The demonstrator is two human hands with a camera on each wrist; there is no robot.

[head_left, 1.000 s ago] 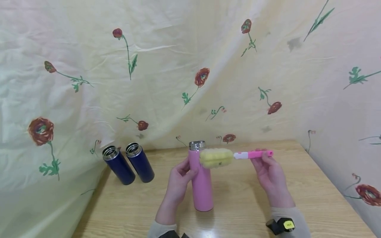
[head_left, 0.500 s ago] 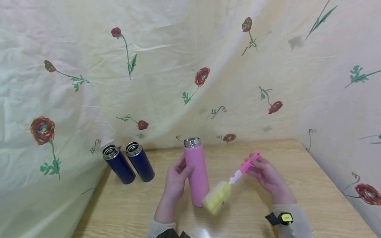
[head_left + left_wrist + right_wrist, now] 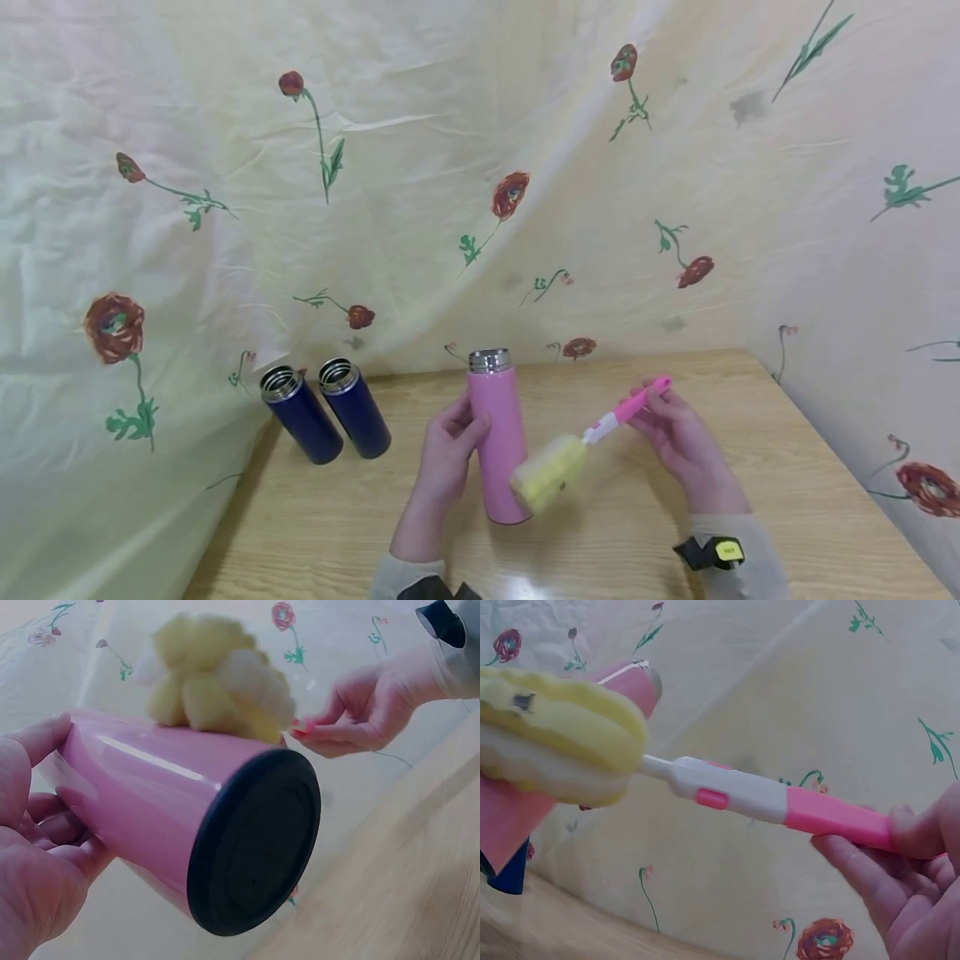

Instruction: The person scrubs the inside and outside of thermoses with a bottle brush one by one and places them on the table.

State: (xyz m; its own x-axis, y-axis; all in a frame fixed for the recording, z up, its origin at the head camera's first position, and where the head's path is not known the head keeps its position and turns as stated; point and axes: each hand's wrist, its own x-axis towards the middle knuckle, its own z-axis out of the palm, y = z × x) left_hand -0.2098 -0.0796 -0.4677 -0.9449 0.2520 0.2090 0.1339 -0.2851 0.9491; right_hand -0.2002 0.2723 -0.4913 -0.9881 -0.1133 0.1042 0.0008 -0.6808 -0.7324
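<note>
While the left hand [image 3: 447, 450] grips the upper wall of the pink bottle [image 3: 501, 442], the right hand [image 3: 681, 437] pinches the pink end of a brush [image 3: 600, 428] to the bottle's right. Each sleeve ends at a dark wrist strap (the right one [image 3: 708, 553] bears a yellow label). The bottle is held above the tabletop [image 3: 600, 550], its steel neck [image 3: 490, 360] uppermost and its dark base [image 3: 259, 840] exposed to the left wrist view. The brush slants toward the bottle, and its yellow-and-white sponge head [image 3: 551, 473] overlaps the bottle's lower wall in the head view; whether the two touch cannot be told for certain. Wood grain shows between the bottle and the right hand, then continues past that hand to the slanting right edge. The back edge passes behind the bottle's upper part. Left of the bottle, across a gap, two navy bottles [image 3: 303, 425] [image 3: 360, 415] stand side by side, mouths uncovered, near the tabletop's left edge. Behind the bottle and along both sides hangs a creased, cream cloth [image 3: 420, 208] printed with red flowers and green stems.
</note>
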